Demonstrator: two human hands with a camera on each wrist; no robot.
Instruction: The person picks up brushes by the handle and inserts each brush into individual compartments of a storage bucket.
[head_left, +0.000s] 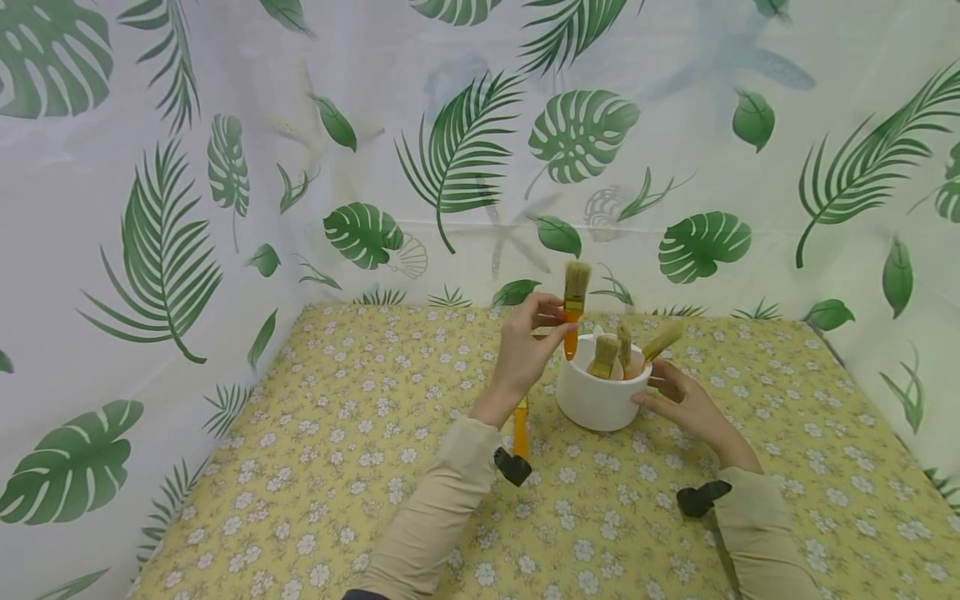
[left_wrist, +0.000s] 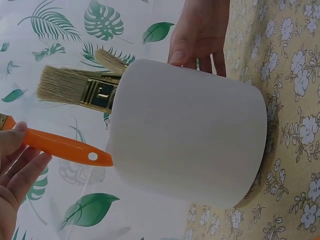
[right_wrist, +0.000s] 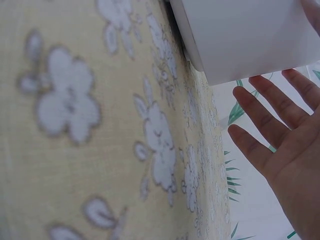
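Note:
My left hand [head_left: 522, 354] pinches a paintbrush [head_left: 576, 287] by its orange handle, bristles up. In the left wrist view the tip of that orange handle [left_wrist: 70, 148] is at the rim of a white round pot [left_wrist: 187, 132]; whether it touches is unclear. Several other paintbrushes [head_left: 604, 357] stand in the pot, bristles up, one leaning out over the right rim. At the pot's right side is my right hand [head_left: 690, 407], thumb toward the near wall. Its fingers [right_wrist: 265, 117] are spread and nearly straight, with the tips at the wall in the right wrist view.
A yellow-orange handle [head_left: 521, 429] lies on the table by my left wrist, partly covered by the arm. Yellow flowered cloth [head_left: 337, 467] covers the table. White leaf-print sheets [head_left: 465, 275] rise behind it and at the sides.

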